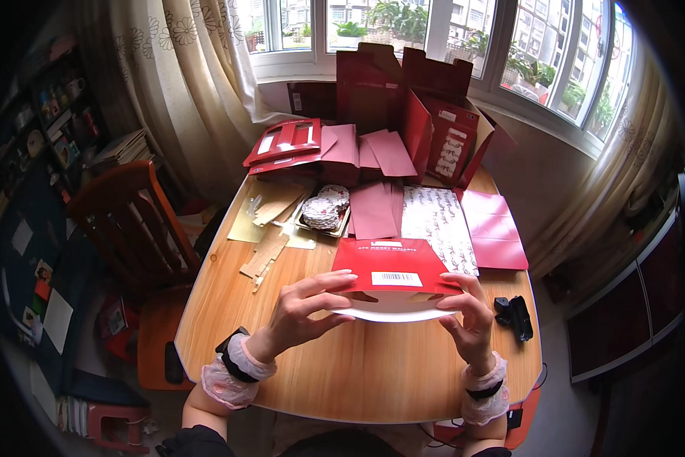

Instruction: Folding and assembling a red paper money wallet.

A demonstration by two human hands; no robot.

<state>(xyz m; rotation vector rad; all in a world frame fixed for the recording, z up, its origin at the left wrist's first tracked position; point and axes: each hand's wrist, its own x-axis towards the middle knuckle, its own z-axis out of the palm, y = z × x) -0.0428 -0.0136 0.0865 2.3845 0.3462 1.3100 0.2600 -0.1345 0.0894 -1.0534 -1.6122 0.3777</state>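
Observation:
Between my two hands is a red cardboard package sleeve with a white barcode sticker, raised over the near half of the table. Its near end gapes, showing the pale inside and a bowed white lower edge. My left hand grips the left corner, fingers on the red face and thumb below. My right hand pinches the right corner the same way. Just beyond the sleeve are a stack of pink envelopes and a white patterned sheet. Left of the envelopes, a small tray holds round printed paper pieces.
Red flat packages and more pink envelopes lie at the back, beside an open red carton. Adhesive-strip scraps lie left, a pink folded card right. A black device sits near the right edge; a wooden chair stands left.

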